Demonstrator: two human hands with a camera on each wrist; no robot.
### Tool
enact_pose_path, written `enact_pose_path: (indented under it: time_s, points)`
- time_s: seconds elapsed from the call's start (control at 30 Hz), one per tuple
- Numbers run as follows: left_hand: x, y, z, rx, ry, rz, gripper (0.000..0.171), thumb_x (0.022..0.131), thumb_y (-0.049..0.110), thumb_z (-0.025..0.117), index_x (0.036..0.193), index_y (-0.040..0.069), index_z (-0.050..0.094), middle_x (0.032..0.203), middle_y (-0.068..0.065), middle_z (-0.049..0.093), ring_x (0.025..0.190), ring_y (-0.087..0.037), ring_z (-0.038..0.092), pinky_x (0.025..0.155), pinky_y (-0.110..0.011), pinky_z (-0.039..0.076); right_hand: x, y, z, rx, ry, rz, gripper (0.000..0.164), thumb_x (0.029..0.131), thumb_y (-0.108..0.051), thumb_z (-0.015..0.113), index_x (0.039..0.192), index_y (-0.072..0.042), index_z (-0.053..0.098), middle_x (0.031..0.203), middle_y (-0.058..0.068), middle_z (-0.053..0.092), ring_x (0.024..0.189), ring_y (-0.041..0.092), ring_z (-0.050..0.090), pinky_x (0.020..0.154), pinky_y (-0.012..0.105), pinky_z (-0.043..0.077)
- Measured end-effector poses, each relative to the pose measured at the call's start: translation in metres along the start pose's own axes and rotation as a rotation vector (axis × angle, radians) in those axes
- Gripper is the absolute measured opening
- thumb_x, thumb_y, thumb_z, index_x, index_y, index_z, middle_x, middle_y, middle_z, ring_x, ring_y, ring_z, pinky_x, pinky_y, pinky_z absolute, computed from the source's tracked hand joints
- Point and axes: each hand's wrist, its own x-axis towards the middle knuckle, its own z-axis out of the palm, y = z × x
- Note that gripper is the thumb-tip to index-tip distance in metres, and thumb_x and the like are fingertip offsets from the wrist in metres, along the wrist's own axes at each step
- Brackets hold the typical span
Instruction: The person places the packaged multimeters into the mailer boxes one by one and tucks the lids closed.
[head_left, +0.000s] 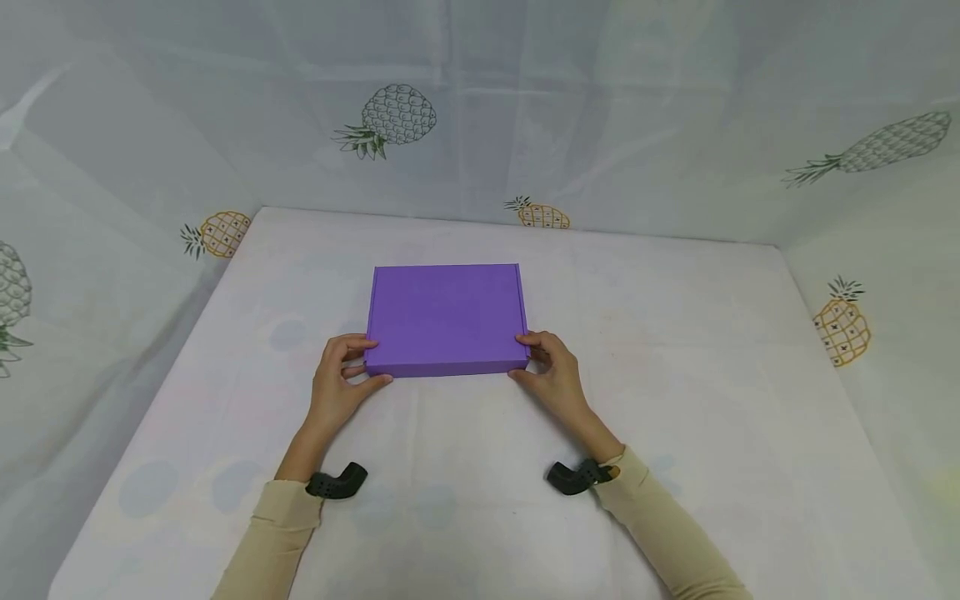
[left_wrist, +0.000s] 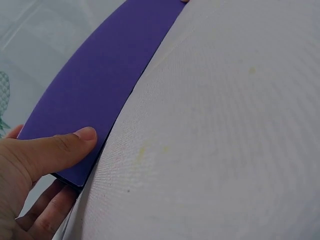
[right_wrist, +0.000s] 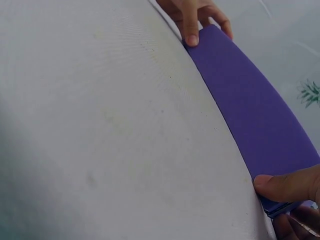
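Observation:
A flat purple cardboard box (head_left: pixel 448 315) lies closed on the white-covered table, its long front side toward me. My left hand (head_left: pixel 339 385) grips its front left corner, the thumb on the front side and the fingers along the left side and top edge. At the front right corner my right hand (head_left: pixel 553 375) holds it the same way, thumb in front and fingers at the side. In the left wrist view the thumb (left_wrist: pixel 75 145) presses the purple front face. The right wrist view shows both hands on the box (right_wrist: pixel 250 110), one at each end.
A white cloth (head_left: pixel 675 375) with faint pale dots covers the table. Hanging sheets printed with pineapples (head_left: pixel 399 114) rise behind it and at both sides. Each wrist wears a black strapped device (head_left: pixel 339 481) that juts inward over the table.

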Motion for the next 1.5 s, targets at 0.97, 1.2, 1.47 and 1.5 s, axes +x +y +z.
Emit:
enact_pose_path:
  time_s: [0.97,1.2,1.47,1.5]
  points:
    - [0.003,-0.016,0.000,-0.245,0.003,-0.106,0.034,0.089,-0.008,0.064,0.120,-0.017,0.055,0.126,-0.023,0.048,0.109,-0.004,0.055,0.089,-0.014,0.050,-0.001,0.014,-0.011,0.243,-0.079,0.111,0.037,0.084,0.014,0.066,0.120,0.016,0.056,0.126,0.032,0.053,0.112,0.013,0.055,0.097,0.023,0.048]
    - [0.007,-0.036,0.004,-0.237,0.078,-0.042,0.025,0.092,-0.008,0.060,0.116,-0.013,0.061,0.125,-0.025,0.052,0.116,-0.012,0.050,0.100,-0.019,0.044,0.004,0.013,-0.023,0.189,-0.198,0.196,0.035,0.094,0.005,0.058,0.128,0.012,0.054,0.135,0.028,0.051,0.122,0.034,0.052,0.099,0.023,0.047]
    - [0.011,-0.025,0.006,0.009,0.053,-0.037,0.031,0.095,0.009,0.061,0.124,-0.002,0.059,0.140,-0.020,0.046,0.145,-0.039,0.020,0.118,-0.057,0.014,0.004,0.029,-0.032,0.064,-0.360,0.188,0.049,0.100,-0.007,0.053,0.148,-0.006,0.040,0.152,0.017,0.037,0.135,0.035,0.042,0.109,0.044,0.040]
    - [0.013,-0.023,0.006,0.038,0.043,-0.037,0.034,0.095,0.011,0.062,0.126,-0.001,0.058,0.142,-0.020,0.045,0.146,-0.040,0.016,0.117,-0.060,0.012,0.005,0.027,-0.033,0.045,-0.380,0.193,0.050,0.102,-0.010,0.052,0.150,-0.009,0.037,0.155,0.016,0.034,0.136,0.035,0.041,0.110,0.047,0.039]
